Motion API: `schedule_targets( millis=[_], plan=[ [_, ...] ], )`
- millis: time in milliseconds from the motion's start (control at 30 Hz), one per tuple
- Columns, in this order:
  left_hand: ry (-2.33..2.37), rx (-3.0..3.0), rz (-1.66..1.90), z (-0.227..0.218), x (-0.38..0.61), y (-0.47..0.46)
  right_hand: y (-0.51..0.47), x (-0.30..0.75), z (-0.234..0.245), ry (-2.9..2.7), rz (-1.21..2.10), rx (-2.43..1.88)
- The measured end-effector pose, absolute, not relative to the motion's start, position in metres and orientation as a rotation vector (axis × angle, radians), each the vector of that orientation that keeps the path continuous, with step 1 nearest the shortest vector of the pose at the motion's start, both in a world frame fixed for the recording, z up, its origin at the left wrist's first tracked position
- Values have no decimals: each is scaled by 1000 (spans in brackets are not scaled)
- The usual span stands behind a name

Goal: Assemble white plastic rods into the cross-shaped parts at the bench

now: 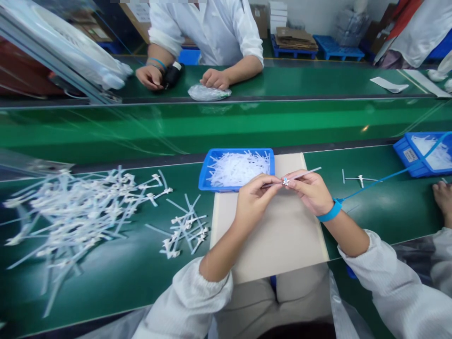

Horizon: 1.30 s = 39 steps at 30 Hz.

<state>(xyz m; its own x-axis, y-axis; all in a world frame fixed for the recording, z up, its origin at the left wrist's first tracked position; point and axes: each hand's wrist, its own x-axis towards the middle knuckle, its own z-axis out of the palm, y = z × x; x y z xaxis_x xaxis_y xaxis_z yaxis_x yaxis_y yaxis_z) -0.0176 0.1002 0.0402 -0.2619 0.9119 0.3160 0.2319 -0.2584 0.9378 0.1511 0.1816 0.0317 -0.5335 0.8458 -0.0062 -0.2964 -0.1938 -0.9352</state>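
Observation:
Above a beige board (271,240), my two hands meet fingertip to fingertip. Pinched between them is a small white plastic connector (285,181) with thin translucent tubing (308,173) reaching out to the right. My left hand (256,195) is closed on the connector's left side, where a short piece of tube shows under the thumb. My right hand (312,190), wearing a blue wrist strap (331,212) with a cord, is closed on the tube at the connector's right side. Fingers cover part of the joint. Just behind my left hand stands a blue bin (202,176) of short tube pieces.
Left lies a large pile of tubed connectors (81,212), with a smaller pile (187,228) nearer the board. One tubed connector (360,180) lies right, near another blue bin (406,157). Across the green line, a co-worker's hand (215,79) rests on a plastic bag (208,92).

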Motion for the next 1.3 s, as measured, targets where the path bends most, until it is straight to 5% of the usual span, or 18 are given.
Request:
schedule_targets(
  millis=[567, 1300],
  plan=[
    [1545, 1957, 1742, 36, -18, 98, 165, 141, 33, -1154, 1762, -772],
    [1519, 1828, 1614, 34, -27, 98, 147, 135, 30, -902, 1906, -913]
  ],
)
